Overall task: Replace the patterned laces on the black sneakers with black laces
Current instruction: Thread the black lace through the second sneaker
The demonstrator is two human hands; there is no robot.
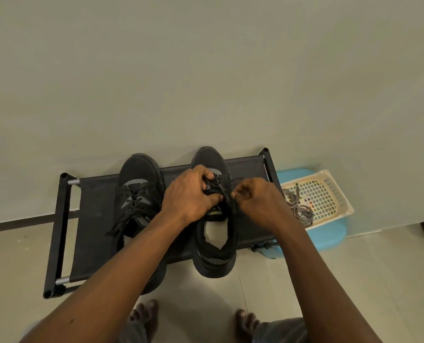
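Note:
Two black sneakers stand on a low black shoe rack [94, 219]. The left sneaker [136, 194] carries a black lace whose loose ends trail over its side. Over the laced part of the right sneaker [214, 248], my left hand [190, 194] grips the tongue and lace area. My right hand [260, 199] pinches a black lace [222, 191] at the shoe's right edge. Two coiled black-and-white patterned laces [298, 209] lie in a cream basket to the right.
The cream plastic basket [329, 194] sits on a light blue stool [329, 233] right of the rack. A grey wall rises just behind the rack. My bare feet [144, 315] stand on the pale tiled floor in front.

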